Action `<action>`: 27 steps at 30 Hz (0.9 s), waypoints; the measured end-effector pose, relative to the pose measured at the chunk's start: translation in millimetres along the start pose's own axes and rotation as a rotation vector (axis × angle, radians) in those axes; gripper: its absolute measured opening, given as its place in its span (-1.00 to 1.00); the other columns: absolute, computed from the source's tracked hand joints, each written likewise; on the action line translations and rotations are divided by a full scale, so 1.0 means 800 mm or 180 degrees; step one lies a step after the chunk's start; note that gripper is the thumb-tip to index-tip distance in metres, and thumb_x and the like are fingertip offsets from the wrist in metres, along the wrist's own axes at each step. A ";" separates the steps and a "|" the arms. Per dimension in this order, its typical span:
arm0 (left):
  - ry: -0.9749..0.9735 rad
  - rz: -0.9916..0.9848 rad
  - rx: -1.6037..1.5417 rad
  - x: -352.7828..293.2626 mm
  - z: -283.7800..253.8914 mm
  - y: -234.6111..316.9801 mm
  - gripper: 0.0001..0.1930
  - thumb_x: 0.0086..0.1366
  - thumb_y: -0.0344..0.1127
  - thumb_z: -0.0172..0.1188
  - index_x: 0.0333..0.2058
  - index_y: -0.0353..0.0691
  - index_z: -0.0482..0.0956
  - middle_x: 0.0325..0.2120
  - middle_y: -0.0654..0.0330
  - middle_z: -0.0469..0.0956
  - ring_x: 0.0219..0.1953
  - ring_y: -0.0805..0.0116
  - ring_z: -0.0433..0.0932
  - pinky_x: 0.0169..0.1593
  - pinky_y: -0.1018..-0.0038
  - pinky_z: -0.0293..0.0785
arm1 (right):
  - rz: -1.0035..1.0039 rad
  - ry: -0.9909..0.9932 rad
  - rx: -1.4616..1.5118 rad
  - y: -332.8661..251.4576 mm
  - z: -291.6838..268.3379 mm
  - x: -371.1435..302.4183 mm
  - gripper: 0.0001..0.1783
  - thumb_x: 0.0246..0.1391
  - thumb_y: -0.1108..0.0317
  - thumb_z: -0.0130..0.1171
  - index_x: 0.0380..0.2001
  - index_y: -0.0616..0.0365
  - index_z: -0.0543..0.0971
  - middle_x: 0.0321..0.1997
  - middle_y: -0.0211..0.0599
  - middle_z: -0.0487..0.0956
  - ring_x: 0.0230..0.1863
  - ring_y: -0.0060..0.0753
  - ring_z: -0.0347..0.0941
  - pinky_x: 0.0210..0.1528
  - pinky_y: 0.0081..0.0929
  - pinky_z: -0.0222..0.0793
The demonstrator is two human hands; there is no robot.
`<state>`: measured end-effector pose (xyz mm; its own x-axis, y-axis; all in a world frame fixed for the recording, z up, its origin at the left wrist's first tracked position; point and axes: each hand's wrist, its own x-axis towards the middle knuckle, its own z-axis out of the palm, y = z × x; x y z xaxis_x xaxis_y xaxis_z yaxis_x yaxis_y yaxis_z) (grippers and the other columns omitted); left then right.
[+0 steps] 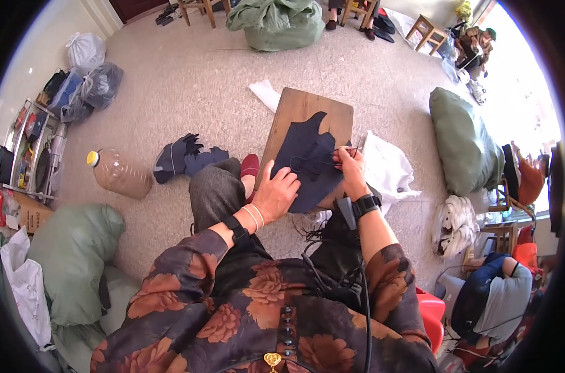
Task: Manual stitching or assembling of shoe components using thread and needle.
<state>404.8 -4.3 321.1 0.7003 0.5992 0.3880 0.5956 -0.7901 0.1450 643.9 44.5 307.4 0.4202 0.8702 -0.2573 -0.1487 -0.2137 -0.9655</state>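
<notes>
pinching dark thread (336,149), right hand (352,165) has a narrow grip; left hand (279,191), loosely spread, rests on navy cloth (308,146).

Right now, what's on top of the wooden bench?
A navy cloth lies on the wooden bench; the left hand rests on it, the right hand pinches a thin dark strand. The cloth hides the wood beneath.

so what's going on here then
A seated person is working over a dark cloth spread on a small wooden stool. The left hand rests on the cloth, while the right hand pinches what looks like thin dark thread above its right side. More dark cloth pieces lie on the floor to the left.
</notes>
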 end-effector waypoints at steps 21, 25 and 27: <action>-0.0662 -0.0843 -0.0622 0.041 0.006 -0.024 -0.46 0.10 -0.06 0.39 -0.12 -0.35 0.45 0.00 -0.07 0.38 -0.04 -0.05 0.49 0.06 0.19 0.46 | 0.0240 -0.0118 0.1980 -0.008 -0.026 0.011 -0.77 0.35 0.26 0.04 -0.25 0.21 0.53 -0.20 -0.10 0.65 -0.21 -0.26 0.62 -0.13 -0.28 0.60; -0.0459 -0.1071 -0.0268 0.090 -0.007 -0.011 -0.58 0.12 -0.12 0.37 -0.22 -0.30 0.44 -0.26 0.00 0.41 -0.22 -0.03 0.58 -0.19 0.19 0.54 | 0.0168 -0.0643 0.1666 -0.034 -0.011 -0.010 -0.78 0.34 0.28 0.02 -0.24 0.22 0.52 -0.20 -0.08 0.65 -0.21 -0.27 0.62 -0.14 -0.32 0.61; -0.0208 -0.0910 -0.0320 0.105 0.003 -0.016 -0.64 0.14 -0.17 0.34 -0.23 -0.28 0.46 -0.29 0.02 0.42 -0.22 -0.03 0.58 -0.20 0.18 0.53 | 0.0197 -0.0706 0.1706 -0.033 0.008 -0.020 -0.79 0.33 0.28 0.03 -0.25 0.22 0.52 -0.22 -0.10 0.64 -0.23 -0.29 0.61 -0.14 -0.33 0.60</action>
<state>456.7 56.6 349.7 0.5359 0.8034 0.2596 0.7324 -0.5953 0.3305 635.3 39.0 337.4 0.2073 0.9478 -0.2422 -0.6235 -0.0628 -0.7793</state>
